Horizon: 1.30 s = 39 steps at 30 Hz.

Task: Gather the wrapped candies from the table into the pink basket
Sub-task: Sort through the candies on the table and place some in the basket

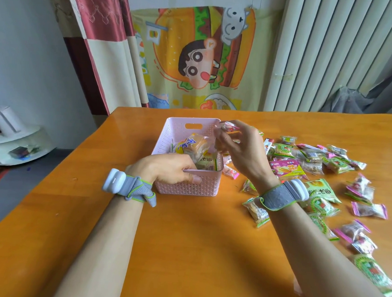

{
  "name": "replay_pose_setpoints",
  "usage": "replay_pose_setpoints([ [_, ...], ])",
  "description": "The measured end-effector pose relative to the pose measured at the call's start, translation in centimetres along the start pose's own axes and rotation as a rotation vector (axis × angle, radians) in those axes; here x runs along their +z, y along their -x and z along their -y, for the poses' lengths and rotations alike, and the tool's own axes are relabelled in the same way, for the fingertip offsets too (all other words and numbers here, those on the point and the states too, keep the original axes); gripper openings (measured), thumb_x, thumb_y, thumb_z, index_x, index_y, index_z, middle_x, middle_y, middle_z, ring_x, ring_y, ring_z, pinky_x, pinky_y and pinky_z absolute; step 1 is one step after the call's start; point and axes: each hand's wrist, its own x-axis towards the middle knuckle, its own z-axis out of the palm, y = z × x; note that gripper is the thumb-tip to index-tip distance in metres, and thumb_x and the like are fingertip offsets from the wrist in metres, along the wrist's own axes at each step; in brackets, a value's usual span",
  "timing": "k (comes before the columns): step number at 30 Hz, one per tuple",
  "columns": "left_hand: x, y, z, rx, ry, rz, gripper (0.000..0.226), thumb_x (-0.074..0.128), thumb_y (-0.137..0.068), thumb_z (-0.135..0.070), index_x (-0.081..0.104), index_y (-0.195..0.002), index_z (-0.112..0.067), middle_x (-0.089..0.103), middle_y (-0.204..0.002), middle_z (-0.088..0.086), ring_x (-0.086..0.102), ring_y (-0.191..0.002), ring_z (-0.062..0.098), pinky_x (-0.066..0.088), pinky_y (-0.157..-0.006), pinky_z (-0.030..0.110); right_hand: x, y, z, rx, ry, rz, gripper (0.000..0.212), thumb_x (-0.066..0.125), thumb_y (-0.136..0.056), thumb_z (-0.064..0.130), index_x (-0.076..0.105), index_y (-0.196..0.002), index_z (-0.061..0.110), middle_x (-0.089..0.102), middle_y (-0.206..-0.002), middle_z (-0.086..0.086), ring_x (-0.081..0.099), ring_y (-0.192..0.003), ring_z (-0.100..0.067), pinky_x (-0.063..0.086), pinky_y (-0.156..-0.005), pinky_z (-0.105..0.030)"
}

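Note:
The pink basket [180,130] stands on the orange table [185,238] and holds a wrapped bun [196,146] and a few packets. My left hand [166,169] grips the basket's near rim, thumb outside, fingers inside. My right hand [245,151] hovers over the basket's right edge, pinching a clear-wrapped candy [229,126] with red on it between thumb and fingertips. Several wrapped candies [310,159] lie scattered to the right of the basket, in green, pink and clear wrappers. One pink-edged candy [231,172] lies just beside the basket's right wall.
A cartoon cloth [195,57] hangs behind the table, with a curtain [100,41] to its left and a white radiator [331,53] to its right. A white stand [14,136] sits on the floor at the left. Both wrists wear grey straps with white sensors.

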Motion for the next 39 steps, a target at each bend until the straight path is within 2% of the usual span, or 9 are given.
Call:
replay_pose_setpoints([
  [3,0.2,-0.2,-0.1,-0.008,-0.014,-0.011,0.046,0.056,-0.096,-0.051,0.049,-0.067,-0.016,0.048,-0.064,0.006,0.044,-0.058,0.022,0.035,-0.057,0.035,0.4,0.1,0.3,-0.042,-0.011,0.083,0.020,0.061,-0.097,0.032,0.069,-0.103,0.014,0.076,-0.087,0.003,0.073,-0.087,-0.012,0.059,-0.074,-0.036],
  [6,0.3,-0.4,-0.1,-0.005,0.003,-0.015,0.045,0.056,-0.096,-0.051,0.053,-0.071,-0.014,0.049,-0.065,0.006,0.045,-0.060,0.022,0.036,-0.058,0.036,0.6,0.4,-0.5,-0.087,0.391,0.278,0.038,0.058,-0.097,0.037,0.065,-0.129,0.017,0.068,-0.130,0.000,0.060,-0.122,-0.019,0.049,-0.099,-0.040],
  [8,0.2,-0.4,0.0,0.004,0.016,-0.013,0.044,0.057,-0.096,-0.050,0.052,-0.068,-0.016,0.047,-0.064,0.004,0.044,-0.059,0.021,0.035,-0.058,0.035,0.1,0.3,-0.9,-0.038,0.410,0.270,0.044,0.057,-0.098,0.029,0.057,-0.139,0.013,0.061,-0.140,-0.004,0.054,-0.131,-0.024,0.045,-0.106,-0.043],
  [14,0.2,-0.4,0.1,0.047,0.011,-0.074,0.047,0.057,-0.097,-0.046,0.043,-0.063,-0.018,0.042,-0.058,-0.001,0.039,-0.054,0.017,0.032,-0.056,0.033,-1.8,-0.2,-3.1,0.002,0.487,0.176,0.028,0.056,-0.096,0.010,0.065,-0.122,0.010,0.070,-0.118,-0.009,0.065,-0.108,-0.023,0.053,-0.091,-0.038],
  [17,-0.2,-0.3,0.3,0.047,-0.023,-0.122,0.046,0.057,-0.097,-0.047,0.045,-0.064,-0.018,0.044,-0.059,-0.001,0.042,-0.055,0.017,0.035,-0.059,0.036,-1.7,0.3,-4.7,0.031,0.613,0.290,0.030,0.063,-0.090,0.012,0.068,-0.119,0.009,0.071,-0.116,-0.008,0.064,-0.109,-0.026,0.047,-0.089,-0.030],
  [21,-0.2,-0.2,0.6,0.020,-0.043,-0.151,0.047,0.058,-0.096,-0.049,0.045,-0.062,-0.019,0.047,-0.059,-0.001,0.047,-0.058,0.020,0.042,-0.063,0.040,-0.6,1.3,-5.5,0.024,0.675,0.463,0.023,0.060,-0.090,0.014,0.071,-0.110,0.009,0.071,-0.107,-0.012,0.060,-0.108,-0.029,0.047,-0.093,-0.041],
  [26,0.2,-0.5,0.6,-0.038,-0.134,-0.241,0.044,0.055,-0.094,-0.057,0.047,-0.061,-0.029,0.053,-0.064,-0.006,0.056,-0.073,0.026,0.047,-0.071,0.039,-0.4,1.7,-6.1,0.051,0.747,0.442,0.019,0.064,-0.090,0.017,0.068,-0.107,0.010,0.062,-0.113,-0.013,0.060,-0.107,-0.030,0.049,-0.090,-0.039],
  [33,1.0,-1.1,0.3,-0.025,-0.197,-0.334,0.040,0.052,-0.094,-0.061,0.052,-0.070,-0.029,0.057,-0.070,-0.005,0.060,-0.088,0.030,0.045,-0.069,0.038,-0.3,1.4,-6.6,0.074,0.805,0.448,0.055,0.049,-0.092,0.006,0.040,-0.145,0.017,0.037,-0.146,-0.017,0.055,-0.120,-0.042,0.048,-0.096,-0.047],
  [39,1.0,-1.2,0.3,-0.047,-0.196,-0.316,0.042,0.053,-0.092,-0.064,0.062,-0.083,-0.024,0.062,-0.071,-0.003,0.060,-0.082,0.026,0.041,-0.064,0.035,0.3,1.8,-6.8,0.113,0.908,0.552,0.040,0.040,-0.090,0.008,0.047,-0.129,0.015,0.037,-0.143,-0.016,0.043,-0.127,-0.044,0.042,-0.104,-0.052],
])
